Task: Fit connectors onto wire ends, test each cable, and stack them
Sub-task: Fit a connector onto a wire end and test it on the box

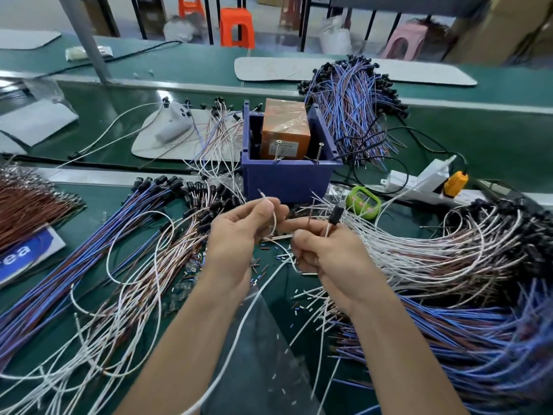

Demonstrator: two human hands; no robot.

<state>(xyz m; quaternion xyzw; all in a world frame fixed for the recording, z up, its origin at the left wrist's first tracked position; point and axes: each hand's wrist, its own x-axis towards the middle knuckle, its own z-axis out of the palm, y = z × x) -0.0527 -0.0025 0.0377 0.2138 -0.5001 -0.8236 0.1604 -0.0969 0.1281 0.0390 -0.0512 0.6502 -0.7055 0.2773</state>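
1. One green counter [493, 139] carries wire bundles too many to count
2. One blue box [288, 178] holds one orange block [284, 136]
3. Two hands meet just before the box: left hand [239, 235] fingers pinch one white wire [273, 217]; right hand [329, 253] fingers pinch one black connector [335, 215] on a wire end
4. One green timer [363, 203] lies beside the box
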